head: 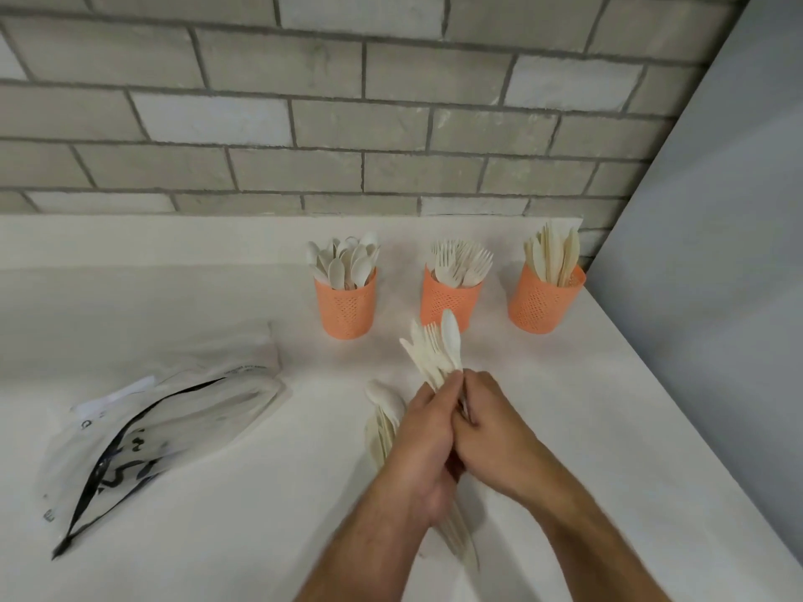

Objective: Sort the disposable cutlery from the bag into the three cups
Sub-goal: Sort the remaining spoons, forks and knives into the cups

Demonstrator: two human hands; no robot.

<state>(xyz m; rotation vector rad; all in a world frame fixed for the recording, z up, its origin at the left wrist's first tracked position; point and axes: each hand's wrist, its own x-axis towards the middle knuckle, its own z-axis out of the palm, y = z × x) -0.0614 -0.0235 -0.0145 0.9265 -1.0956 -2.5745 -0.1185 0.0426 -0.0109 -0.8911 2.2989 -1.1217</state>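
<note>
Soft, even light fills the scene, with no glare on the pale surface [608,427]. Faint shadows pool under the hands [456,432]. The forearms blur slightly near the bottom edge, and the brick wall [304,102] bows from wide-angle distortion.

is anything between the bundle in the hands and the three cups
Nothing visible. The mixed bundle, held by the left hand and right hand, faces bare counter before the spoon cup, fork cup and knife cup.

Cutlery handles [456,527] hidden inside both hands' grip; loose pile [382,423] left of grip partly covered; bag [174,410] print unreadable.
</note>
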